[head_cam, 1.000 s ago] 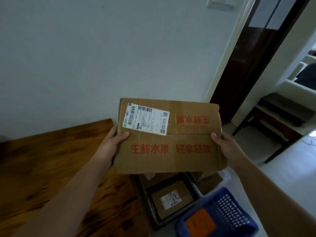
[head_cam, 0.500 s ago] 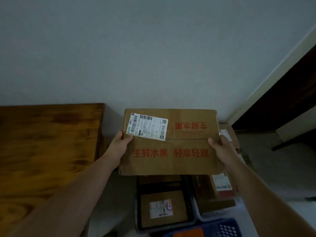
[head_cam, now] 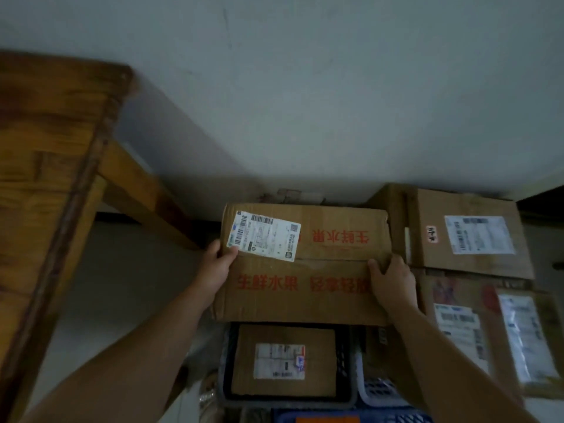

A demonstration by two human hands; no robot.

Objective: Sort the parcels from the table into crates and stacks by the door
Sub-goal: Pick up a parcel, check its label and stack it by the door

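I hold a flat cardboard parcel (head_cam: pixel 305 267) with red printed characters and a white shipping label, low over the floor by the wall. My left hand (head_cam: pixel 218 264) grips its left edge, thumb on the label corner. My right hand (head_cam: pixel 392 282) grips its right edge, fingers curled over the top. Just below it a dark crate (head_cam: pixel 345 361) holds a smaller labelled box (head_cam: pixel 283 358). The crate's far end is hidden by the parcel.
Stacked cardboard boxes stand at the right: a rear one (head_cam: pixel 470 233) and a nearer one (head_cam: pixel 488 331). A white basket (head_cam: pixel 381 392) and a blue crate (head_cam: pixel 351 418) lie near the bottom. The wooden table (head_cam: pixel 45 178) fills the left; bare floor lies beneath it.
The view has tipped down and moved in. The parcel has come lower toward the floor beside the stacked boxes. Both hands keep the same grip on it.
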